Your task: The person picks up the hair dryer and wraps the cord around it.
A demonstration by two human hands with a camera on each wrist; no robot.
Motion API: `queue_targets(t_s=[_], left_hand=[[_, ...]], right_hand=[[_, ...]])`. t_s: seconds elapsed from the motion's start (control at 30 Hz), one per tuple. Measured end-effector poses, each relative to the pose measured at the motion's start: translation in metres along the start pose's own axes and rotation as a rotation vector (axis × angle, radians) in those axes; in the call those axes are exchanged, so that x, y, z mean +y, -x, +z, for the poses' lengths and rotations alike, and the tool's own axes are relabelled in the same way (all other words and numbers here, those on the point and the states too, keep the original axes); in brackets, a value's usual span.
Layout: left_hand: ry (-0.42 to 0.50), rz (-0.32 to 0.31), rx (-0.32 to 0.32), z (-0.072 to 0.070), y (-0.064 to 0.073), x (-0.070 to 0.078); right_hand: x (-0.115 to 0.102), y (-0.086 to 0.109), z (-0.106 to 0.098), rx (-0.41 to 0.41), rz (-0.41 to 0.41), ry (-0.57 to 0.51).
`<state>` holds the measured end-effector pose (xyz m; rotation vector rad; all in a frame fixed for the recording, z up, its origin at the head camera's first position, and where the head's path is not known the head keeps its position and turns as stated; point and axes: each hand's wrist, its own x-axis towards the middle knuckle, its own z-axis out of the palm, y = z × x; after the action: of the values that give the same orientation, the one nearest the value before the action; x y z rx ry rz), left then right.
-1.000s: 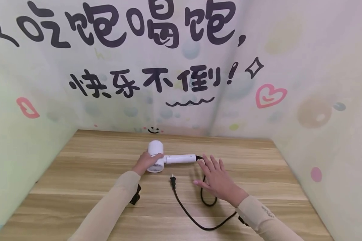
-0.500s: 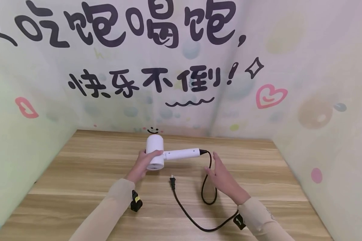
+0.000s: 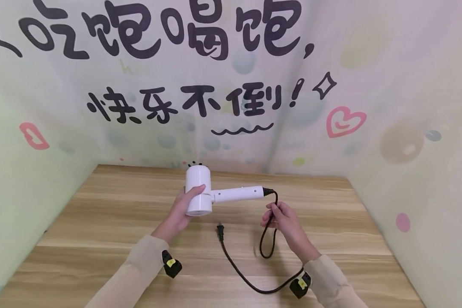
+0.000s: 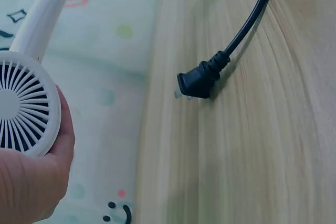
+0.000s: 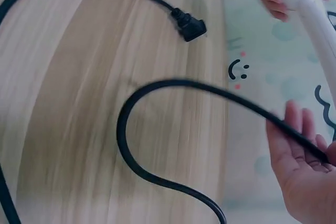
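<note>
A white hair dryer (image 3: 198, 177) is held above the table, its handle (image 3: 238, 193) pointing right. My left hand (image 3: 180, 212) grips its barrel, thumb across the front. In the left wrist view the vented end (image 4: 26, 108) of the barrel faces the camera. A black power cord (image 3: 276, 199) leaves the handle's end. My right hand (image 3: 288, 222) pinches this cord near the handle; in the right wrist view the cord (image 5: 294, 135) runs over the fingers to the thumb. The two-pin plug (image 3: 220, 231) lies on the table between the hands.
The wooden table (image 3: 119, 205) carries the rest of the cord (image 3: 246, 280), curving from the plug toward the right wrist. A printed wall sheet (image 3: 158, 145) stands behind the table, with pale sheets at both sides. Black wrist cameras hang under both sleeves.
My left hand has lifted the hair dryer off the table. My right hand, spread flat earlier, has turned and taken hold of the cord, whose loop has shifted.
</note>
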<state>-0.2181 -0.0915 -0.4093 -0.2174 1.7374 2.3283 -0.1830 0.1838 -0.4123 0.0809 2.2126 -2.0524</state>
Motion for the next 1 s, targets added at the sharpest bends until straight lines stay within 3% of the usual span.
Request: queue_targets(t_s=[0.13,0.37,0.5,0.63,0.77,1.0], left_hand=[[-0.016,0.058,0.024,0.003,0.006,0.001],[-0.102,0.167,0.121,0.01,0.014,0.006],[-0.2,0.252,0.168,0.014,0.016,0.007],[-0.308,0.324,0.172,0.017,0.018,0.004],[-0.414,0.358,0.154,0.017,0.019,-0.002],[-0.449,0.385,0.083,0.025,0.025,-0.011]], right_hand=[[-0.002,0.005,0.005,-0.005,-0.011,0.144],[-0.014,0.015,0.012,0.001,-0.107,0.752],[-0.022,0.022,0.017,-0.041,-0.147,0.955],[-0.029,0.029,0.022,-0.077,-0.176,0.981],[-0.039,0.032,0.025,-0.067,-0.23,0.888],[-0.056,0.034,0.032,-0.023,-0.231,0.735]])
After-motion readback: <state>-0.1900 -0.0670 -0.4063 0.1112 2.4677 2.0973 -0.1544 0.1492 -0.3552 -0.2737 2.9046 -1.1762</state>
